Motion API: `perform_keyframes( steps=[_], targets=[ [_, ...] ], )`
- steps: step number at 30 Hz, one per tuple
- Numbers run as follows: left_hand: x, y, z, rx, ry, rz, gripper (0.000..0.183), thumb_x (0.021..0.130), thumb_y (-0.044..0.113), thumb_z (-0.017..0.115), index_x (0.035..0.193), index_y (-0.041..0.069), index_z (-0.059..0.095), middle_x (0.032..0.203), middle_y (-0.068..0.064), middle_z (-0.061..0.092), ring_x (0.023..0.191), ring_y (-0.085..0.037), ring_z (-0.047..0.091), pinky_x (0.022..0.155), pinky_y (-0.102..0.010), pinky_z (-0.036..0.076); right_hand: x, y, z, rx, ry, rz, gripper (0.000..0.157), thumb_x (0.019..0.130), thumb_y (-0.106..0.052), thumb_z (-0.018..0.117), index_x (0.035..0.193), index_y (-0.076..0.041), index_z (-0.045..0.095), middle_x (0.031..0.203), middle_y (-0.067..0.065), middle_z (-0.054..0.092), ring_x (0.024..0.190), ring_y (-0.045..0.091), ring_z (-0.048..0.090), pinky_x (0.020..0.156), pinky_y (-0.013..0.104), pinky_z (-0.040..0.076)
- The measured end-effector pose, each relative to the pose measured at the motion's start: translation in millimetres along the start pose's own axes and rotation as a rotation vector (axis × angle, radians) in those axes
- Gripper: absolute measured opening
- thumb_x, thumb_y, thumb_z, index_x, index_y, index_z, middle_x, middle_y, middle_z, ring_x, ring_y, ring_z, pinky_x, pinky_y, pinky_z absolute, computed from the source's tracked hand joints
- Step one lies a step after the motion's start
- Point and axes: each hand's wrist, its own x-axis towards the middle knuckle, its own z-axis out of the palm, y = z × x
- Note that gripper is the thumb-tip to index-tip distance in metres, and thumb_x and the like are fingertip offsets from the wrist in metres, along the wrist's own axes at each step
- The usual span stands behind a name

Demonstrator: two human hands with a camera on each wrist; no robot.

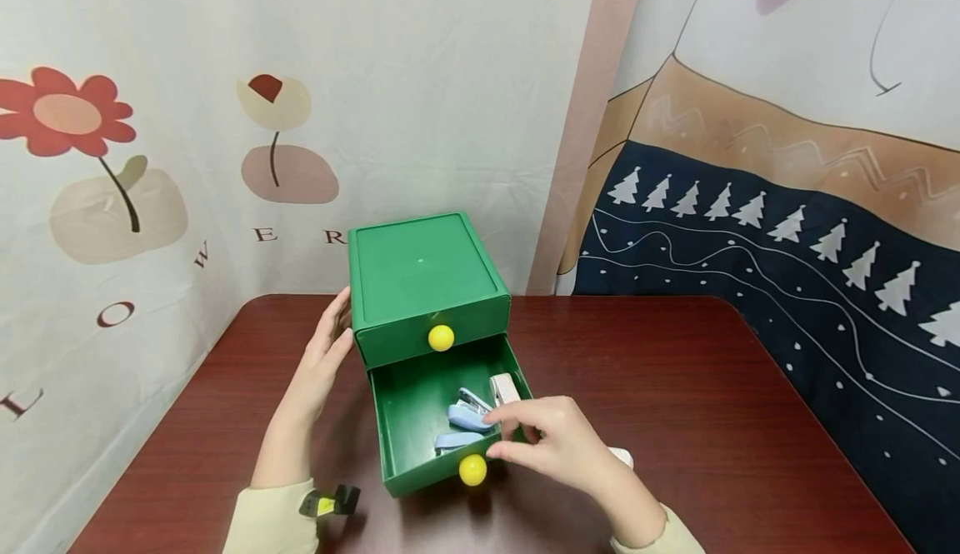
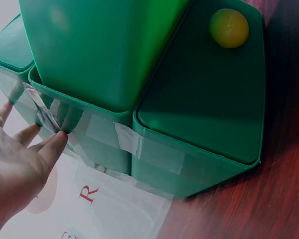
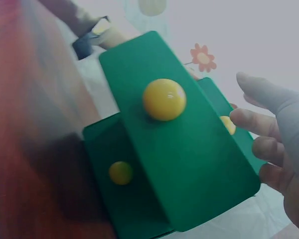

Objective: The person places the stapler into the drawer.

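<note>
A green drawer cabinet (image 1: 427,267) with yellow ball knobs stands on the table, its middle drawer (image 1: 405,425) pulled out. Inside lie a light blue stapler (image 1: 470,416), another light blue item (image 1: 456,441) partly hidden by the drawer front, and a whitish item (image 1: 505,388) near the right wall. My left hand (image 1: 315,371) rests its fingertips on the cabinet's left side, over clear tape (image 2: 159,154). Over the drawer's front right edge is my right hand (image 1: 555,441), thumb and fingers spread near the knob (image 1: 472,470); nothing shows between them in the right wrist view.
The cabinet's bottom drawer (image 2: 204,89) is closed below the pulled-out one. Around it spreads the reddish-brown tabletop (image 1: 675,387). A printed curtain (image 1: 450,79) hangs behind the table. A black wrist device (image 1: 330,501) sits by the left sleeve.
</note>
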Motion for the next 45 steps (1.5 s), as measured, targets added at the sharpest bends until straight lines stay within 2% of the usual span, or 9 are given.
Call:
perform_keyframes(
  steps=[5, 9, 16, 20, 24, 29, 35, 40, 45],
  targets=[
    [0.2, 0.2, 0.0, 0.001, 0.003, 0.005, 0.054, 0.104, 0.01, 0.035, 0.154, 0.016, 0.018, 0.153, -0.013, 0.021, 0.136, -0.024, 0.023, 0.098, -0.019, 0.027, -11, -2, 6.0, -0.089, 0.001, -0.099, 0.023, 0.08, -0.027, 0.079, 0.098, -0.015, 0.071, 0.072, -0.012, 0.063, 0.054, -0.002, 0.048, 0.056, 0.009, 0.038],
    [0.1, -0.1, -0.2, -0.003, 0.004, 0.009, 0.054, 0.104, 0.01, 0.035, 0.154, 0.016, 0.018, 0.153, -0.012, 0.021, 0.136, -0.024, 0.023, 0.098, -0.018, 0.027, -18, -1, 12.3, -0.097, -0.01, -0.134, 0.026, 0.081, -0.031, 0.078, 0.1, -0.016, 0.07, 0.073, -0.012, 0.064, 0.057, -0.003, 0.054, 0.057, 0.008, 0.04],
    [0.0, -0.1, -0.3, 0.004, 0.006, 0.001, 0.054, 0.104, 0.01, 0.035, 0.154, 0.016, 0.018, 0.153, -0.009, 0.022, 0.135, -0.018, 0.024, 0.098, -0.019, 0.027, -29, 7, 27.8, -0.03, -0.067, -0.097, 0.037, 0.076, -0.026, 0.082, 0.109, -0.016, 0.068, 0.084, -0.009, 0.069, 0.073, -0.002, 0.062, 0.057, 0.007, 0.042],
    [0.6, 0.8, -0.3, 0.01, 0.001, -0.007, 0.054, 0.104, 0.012, 0.035, 0.155, 0.017, 0.017, 0.153, -0.007, 0.022, 0.135, -0.017, 0.025, 0.099, -0.024, 0.026, -33, 13, 36.5, 0.0, -0.075, -0.078, 0.042, 0.074, -0.023, 0.083, 0.112, -0.012, 0.068, 0.093, -0.006, 0.07, 0.063, -0.003, 0.057, 0.057, 0.007, 0.041],
    [1.3, 1.7, -0.5, 0.011, 0.004, -0.013, 0.054, 0.105, 0.012, 0.036, 0.155, 0.018, 0.017, 0.153, -0.007, 0.022, 0.136, -0.022, 0.022, 0.101, -0.03, 0.024, -35, 14, 44.4, 0.111, -0.055, -0.053, 0.041, 0.072, -0.008, 0.083, 0.11, -0.005, 0.067, 0.091, 0.002, 0.068, 0.052, -0.002, 0.052, 0.052, 0.007, 0.041],
    [0.9, 1.1, -0.6, 0.004, 0.001, -0.011, 0.054, 0.104, 0.012, 0.036, 0.155, 0.018, 0.016, 0.153, -0.007, 0.022, 0.135, -0.019, 0.023, 0.1, -0.027, 0.025, -28, 4, 44.6, 0.206, -0.012, -0.061, 0.04, 0.067, 0.01, 0.08, 0.104, 0.002, 0.065, 0.081, 0.009, 0.066, 0.043, 0.003, 0.052, 0.047, 0.009, 0.041],
    [0.7, 0.5, -0.6, 0.001, 0.002, -0.004, 0.054, 0.104, 0.012, 0.036, 0.155, 0.017, 0.017, 0.153, -0.005, 0.023, 0.134, -0.015, 0.026, 0.098, -0.022, 0.027, -18, 6, 42.3, 0.186, -0.007, -0.049, 0.038, 0.069, 0.008, 0.08, 0.104, 0.001, 0.067, 0.079, 0.007, 0.066, 0.045, 0.001, 0.051, 0.048, 0.009, 0.041],
    [0.0, 1.3, -0.6, 0.011, -0.003, -0.017, 0.054, 0.104, 0.013, 0.036, 0.155, 0.018, 0.016, 0.154, -0.007, 0.021, 0.136, -0.018, 0.023, 0.1, -0.026, 0.025, -5, 8, 42.7, 0.209, -0.01, 0.035, 0.033, 0.073, 0.009, 0.077, 0.104, 0.003, 0.067, 0.081, 0.01, 0.067, 0.045, 0.007, 0.054, 0.047, 0.012, 0.044],
    [0.0, 1.5, -0.3, 0.005, -0.007, -0.01, 0.054, 0.104, 0.012, 0.036, 0.155, 0.017, 0.017, 0.154, -0.009, 0.021, 0.137, -0.021, 0.022, 0.1, -0.023, 0.026, 13, 4, 41.1, 0.243, 0.002, 0.144, 0.029, 0.074, 0.011, 0.075, 0.102, 0.007, 0.068, 0.083, 0.016, 0.068, 0.045, 0.019, 0.057, 0.046, 0.017, 0.047]
  ],
)
